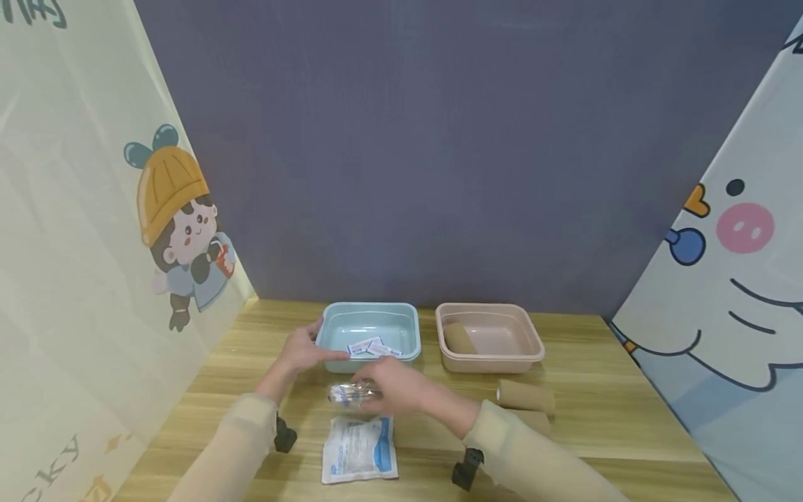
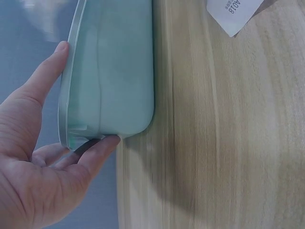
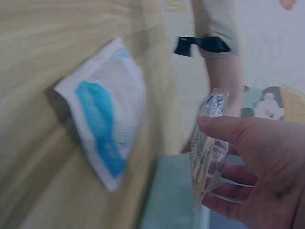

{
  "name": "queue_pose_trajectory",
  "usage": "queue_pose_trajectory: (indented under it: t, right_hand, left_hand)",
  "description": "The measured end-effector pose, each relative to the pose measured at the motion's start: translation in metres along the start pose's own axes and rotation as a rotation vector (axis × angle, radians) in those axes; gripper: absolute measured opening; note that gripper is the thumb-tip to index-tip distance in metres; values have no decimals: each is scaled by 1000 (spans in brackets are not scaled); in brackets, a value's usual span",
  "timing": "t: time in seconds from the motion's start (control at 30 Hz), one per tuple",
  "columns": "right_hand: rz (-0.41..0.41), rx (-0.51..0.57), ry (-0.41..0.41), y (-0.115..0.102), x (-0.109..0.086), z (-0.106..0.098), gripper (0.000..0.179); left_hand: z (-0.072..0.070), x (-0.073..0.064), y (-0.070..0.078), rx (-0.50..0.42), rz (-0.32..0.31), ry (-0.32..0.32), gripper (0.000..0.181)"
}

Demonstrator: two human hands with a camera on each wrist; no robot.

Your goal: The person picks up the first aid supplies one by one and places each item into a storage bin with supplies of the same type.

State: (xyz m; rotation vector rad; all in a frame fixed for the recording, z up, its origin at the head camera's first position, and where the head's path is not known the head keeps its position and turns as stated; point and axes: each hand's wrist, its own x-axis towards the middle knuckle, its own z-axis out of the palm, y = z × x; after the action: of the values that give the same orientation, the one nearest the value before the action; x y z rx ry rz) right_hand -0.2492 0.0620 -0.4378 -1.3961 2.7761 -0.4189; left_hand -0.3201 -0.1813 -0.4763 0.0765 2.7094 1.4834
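My left hand [image 1: 305, 348] holds the near left corner of a light blue plastic basin [image 1: 371, 312]. Its thumb lies along the front rim and its fingers bend against the left side wall [image 2: 109, 71]. A few small white packets [image 1: 374, 346] lie inside this basin. Just in front of the basin, my right hand [image 1: 401, 385] pinches a clear plastic packet of cotton swabs [image 1: 346, 394] between thumb and fingers, raised off the table in the right wrist view [image 3: 208, 143]. Below it on the table lies a white and blue sealed pouch [image 1: 359, 450].
A pink basin [image 1: 489, 367] stands to the right, with a tan roll [image 1: 459, 339] inside. Nearer, another tan roll [image 1: 525, 396] and a further tan item [image 1: 530, 420] lie beside my right forearm. A dark panel [image 1: 401, 153] closes off the table's [image 1: 602, 418] back.
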Motion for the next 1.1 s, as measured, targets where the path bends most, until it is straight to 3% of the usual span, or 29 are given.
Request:
queue_pose_trajectory:
  t: [0.3, 0.57, 0.8, 1.1]
  right_hand:
    - [51, 34, 44, 13, -3, -38, 36]
    - [90, 16, 67, 27, -1, -42, 38]
    - [151, 29, 75, 40, 3, -43, 38]
    - [141, 28, 111, 49, 10, -46, 40]
  left_hand:
    - [-1, 3, -3, -6, 13, 13, 121]
    - [1, 4, -3, -31, 18, 10, 122]
    - [1, 2, -1, 14, 10, 17, 125]
    - [2, 1, 0, 19, 3, 20, 120]
